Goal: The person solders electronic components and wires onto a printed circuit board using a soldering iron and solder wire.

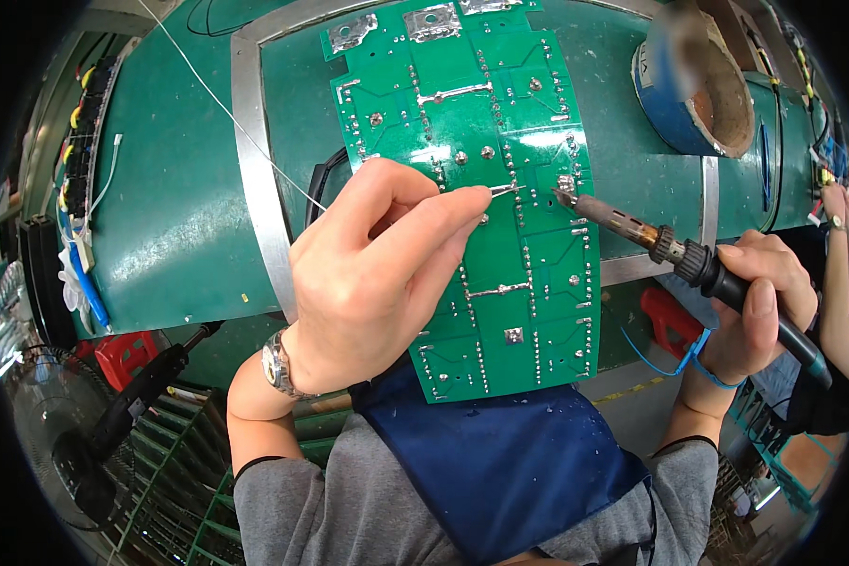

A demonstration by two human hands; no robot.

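A long green circuit board [486, 236] lies in front of me, solder side up, with rows of shiny joints. My left hand [377, 274] is closed over its left half, pinching a thin silver solder wire [506, 191] whose end points at a row of joints. The wire trails from behind the hand to the upper left. In my right hand [769, 292] is a soldering iron [670, 248] with a black handle. Its tip, slightly right of the wire's end, is over the board near a large solder blob; whether it touches cannot be made out.
A blue round open container [665, 99] stands at the back right. Metal strips [264, 189] frame the green bench [179, 189]. Dark parts with yellow pieces [85, 123] line the far left. A blue cord [656, 360] hangs from my right wrist. Another person's arm [838, 274] shows at far right.
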